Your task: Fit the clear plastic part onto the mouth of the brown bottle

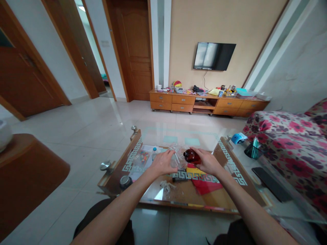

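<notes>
Above the middle of a glass coffee table point(206, 200), my right hand point(206, 160) is closed around a dark brown bottle point(193, 157). That bottle is tilted, its narrow neck pointing left. My left hand point(163, 163) grips a clear plastic item point(180, 157), its fingers along the left side. The see-through item blends with the glass, so its exact kind is hard to make out. It is right beside the bottle's neck; whether they touch I cannot tell. A small clear bottle with a blue cap point(154, 152) is just left of my left hand.
A dark round jar point(125, 182) is at the table's left. On the right are a black pen holder point(252, 151), a blue-and-white package point(239, 138) and a long black object point(271, 183). A flowered sofa point(288, 143) borders that side. A cluttered TV cabinet point(182, 100) stands along the wall.
</notes>
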`<state>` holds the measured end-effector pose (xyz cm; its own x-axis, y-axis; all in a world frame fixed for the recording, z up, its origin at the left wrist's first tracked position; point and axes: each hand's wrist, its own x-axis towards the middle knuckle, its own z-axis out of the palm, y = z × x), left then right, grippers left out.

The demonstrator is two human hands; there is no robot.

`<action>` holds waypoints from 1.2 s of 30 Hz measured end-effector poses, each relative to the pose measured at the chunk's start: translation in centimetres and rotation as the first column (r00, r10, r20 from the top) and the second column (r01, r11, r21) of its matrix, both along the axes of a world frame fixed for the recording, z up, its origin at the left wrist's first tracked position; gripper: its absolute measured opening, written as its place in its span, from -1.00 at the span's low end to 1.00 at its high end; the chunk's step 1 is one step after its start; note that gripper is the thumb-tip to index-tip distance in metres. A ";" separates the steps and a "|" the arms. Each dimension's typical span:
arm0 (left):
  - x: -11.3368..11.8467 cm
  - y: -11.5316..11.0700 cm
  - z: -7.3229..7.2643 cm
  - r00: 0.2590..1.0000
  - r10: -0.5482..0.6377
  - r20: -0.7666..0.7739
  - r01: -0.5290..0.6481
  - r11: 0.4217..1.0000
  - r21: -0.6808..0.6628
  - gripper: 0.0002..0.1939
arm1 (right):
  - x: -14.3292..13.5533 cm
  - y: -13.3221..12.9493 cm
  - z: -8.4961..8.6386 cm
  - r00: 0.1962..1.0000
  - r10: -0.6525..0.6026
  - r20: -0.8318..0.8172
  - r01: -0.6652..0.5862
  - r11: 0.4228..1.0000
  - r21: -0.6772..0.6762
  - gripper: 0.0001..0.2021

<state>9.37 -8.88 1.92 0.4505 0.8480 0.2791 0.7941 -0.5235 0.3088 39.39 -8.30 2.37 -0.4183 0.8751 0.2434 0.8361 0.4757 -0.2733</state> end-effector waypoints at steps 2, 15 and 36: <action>0.0 0.0 0.3 1.000 0.007 0.000 -0.007 1.000 0.005 -0.29 | 0.0 0.0 0.0 1.000 0.001 0.001 -0.001 1.000 -0.004 -0.06; -0.8 0.1 0.1 0.994 -0.019 -0.108 0.025 0.999 0.049 -0.22 | 0.0 0.0 0.2 0.991 0.027 0.130 -0.024 0.999 -0.021 -0.03; -0.5 -0.1 0.9 0.991 -0.019 -0.131 0.006 0.995 -0.103 -0.12 | 0.3 0.4 -0.3 0.982 0.029 0.186 -0.033 0.999 0.018 -0.04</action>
<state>8.87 -8.96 2.82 0.4885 0.8629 0.1292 0.8247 -0.5050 0.2546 39.66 -7.88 2.03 -0.4851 0.8563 0.1770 0.8559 0.5065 -0.1045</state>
